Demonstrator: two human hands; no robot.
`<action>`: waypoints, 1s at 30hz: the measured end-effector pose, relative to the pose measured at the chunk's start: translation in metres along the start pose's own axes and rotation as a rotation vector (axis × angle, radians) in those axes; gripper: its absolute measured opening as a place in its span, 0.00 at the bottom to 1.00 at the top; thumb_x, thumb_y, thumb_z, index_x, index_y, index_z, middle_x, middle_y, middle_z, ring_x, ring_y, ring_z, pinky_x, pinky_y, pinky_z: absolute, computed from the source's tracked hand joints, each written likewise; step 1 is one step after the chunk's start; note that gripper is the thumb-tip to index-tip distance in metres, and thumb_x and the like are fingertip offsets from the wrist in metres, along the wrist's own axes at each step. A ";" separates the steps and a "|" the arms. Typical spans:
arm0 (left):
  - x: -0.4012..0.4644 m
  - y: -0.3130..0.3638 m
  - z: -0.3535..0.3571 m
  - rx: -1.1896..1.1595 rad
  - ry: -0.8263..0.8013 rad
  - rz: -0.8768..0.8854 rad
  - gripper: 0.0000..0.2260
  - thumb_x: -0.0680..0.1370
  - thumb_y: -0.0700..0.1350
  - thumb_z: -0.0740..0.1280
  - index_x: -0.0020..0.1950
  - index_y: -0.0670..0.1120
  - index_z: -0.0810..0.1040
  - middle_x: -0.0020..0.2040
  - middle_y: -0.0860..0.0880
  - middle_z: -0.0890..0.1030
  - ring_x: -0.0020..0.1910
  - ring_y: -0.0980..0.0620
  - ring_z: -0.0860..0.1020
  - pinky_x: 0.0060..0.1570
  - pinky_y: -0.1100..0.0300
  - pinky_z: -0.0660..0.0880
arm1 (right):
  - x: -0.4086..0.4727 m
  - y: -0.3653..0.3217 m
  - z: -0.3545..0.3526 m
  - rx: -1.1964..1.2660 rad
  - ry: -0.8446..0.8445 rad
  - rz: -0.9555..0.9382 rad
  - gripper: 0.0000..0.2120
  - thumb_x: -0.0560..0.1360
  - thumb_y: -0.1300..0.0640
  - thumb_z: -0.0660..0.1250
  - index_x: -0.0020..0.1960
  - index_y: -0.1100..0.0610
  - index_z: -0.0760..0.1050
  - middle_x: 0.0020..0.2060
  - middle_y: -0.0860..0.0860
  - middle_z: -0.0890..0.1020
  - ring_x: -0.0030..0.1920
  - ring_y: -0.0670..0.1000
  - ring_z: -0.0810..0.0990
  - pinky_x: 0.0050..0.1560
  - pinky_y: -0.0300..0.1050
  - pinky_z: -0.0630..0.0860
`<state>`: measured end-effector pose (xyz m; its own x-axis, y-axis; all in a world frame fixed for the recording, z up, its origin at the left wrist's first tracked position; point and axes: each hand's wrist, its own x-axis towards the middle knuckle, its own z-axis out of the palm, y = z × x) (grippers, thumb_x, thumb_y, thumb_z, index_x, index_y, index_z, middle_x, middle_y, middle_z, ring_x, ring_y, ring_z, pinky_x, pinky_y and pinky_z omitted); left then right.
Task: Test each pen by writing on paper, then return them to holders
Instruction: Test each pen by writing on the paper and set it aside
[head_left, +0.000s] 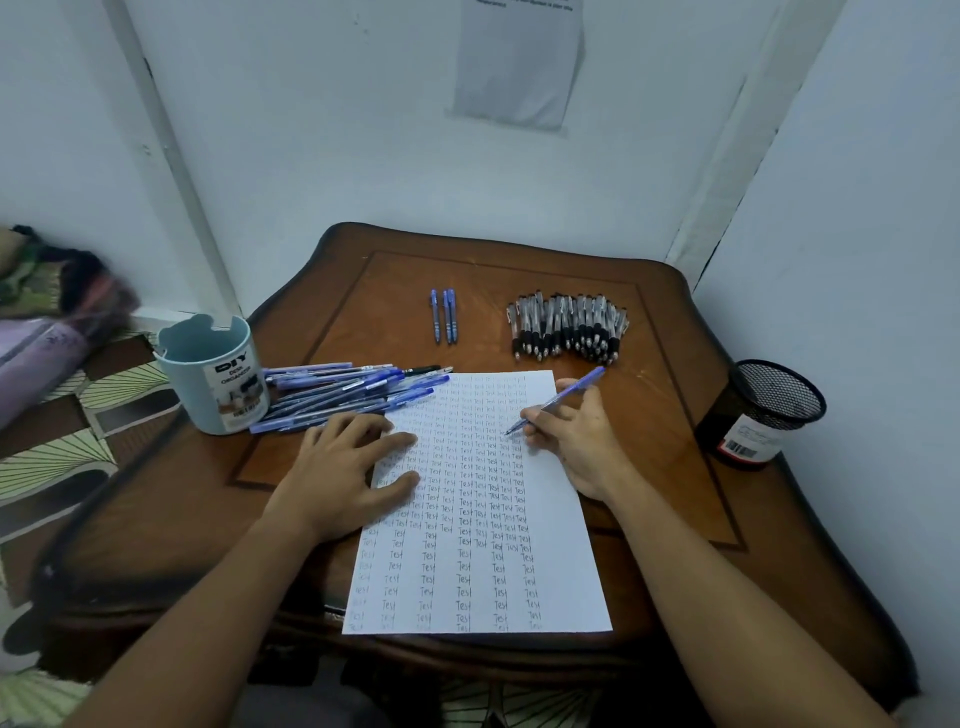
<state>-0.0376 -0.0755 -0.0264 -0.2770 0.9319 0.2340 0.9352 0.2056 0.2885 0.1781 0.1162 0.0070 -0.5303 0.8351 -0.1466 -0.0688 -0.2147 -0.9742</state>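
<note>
On the worktop (675, 467), our left hand (345, 467) lay flat, pinning the paper (561, 545) at 9 o'clock, while our right hand (576, 436) pinched a blue pen (558, 400), tip touching the sheet; we judged light strokes in a free gap best.

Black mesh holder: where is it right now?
In the head view, the black mesh holder stands upright at the table's right edge, right of the right hand, apart from the black pens.
</note>
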 end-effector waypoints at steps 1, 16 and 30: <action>0.000 0.000 0.000 -0.005 0.003 0.000 0.30 0.72 0.73 0.50 0.68 0.64 0.74 0.64 0.60 0.71 0.67 0.56 0.62 0.63 0.52 0.58 | -0.001 0.000 -0.002 -0.063 -0.005 -0.034 0.15 0.78 0.71 0.66 0.59 0.59 0.64 0.40 0.61 0.79 0.32 0.52 0.80 0.32 0.44 0.79; 0.001 0.000 0.000 0.000 -0.015 -0.004 0.31 0.72 0.74 0.49 0.68 0.64 0.74 0.64 0.60 0.70 0.67 0.56 0.62 0.62 0.56 0.54 | -0.012 0.015 -0.015 -0.277 -0.006 -0.176 0.15 0.76 0.72 0.68 0.49 0.56 0.68 0.37 0.58 0.80 0.37 0.61 0.81 0.38 0.53 0.79; 0.000 0.002 -0.001 0.013 -0.019 -0.004 0.32 0.72 0.74 0.49 0.69 0.63 0.74 0.65 0.60 0.70 0.67 0.56 0.61 0.62 0.56 0.53 | -0.015 0.013 -0.013 -0.391 -0.005 -0.224 0.13 0.76 0.71 0.68 0.50 0.58 0.66 0.39 0.60 0.79 0.34 0.55 0.81 0.36 0.46 0.80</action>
<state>-0.0361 -0.0755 -0.0250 -0.2762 0.9367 0.2152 0.9370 0.2127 0.2770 0.1960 0.1071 -0.0058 -0.5427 0.8365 0.0754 0.1419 0.1798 -0.9734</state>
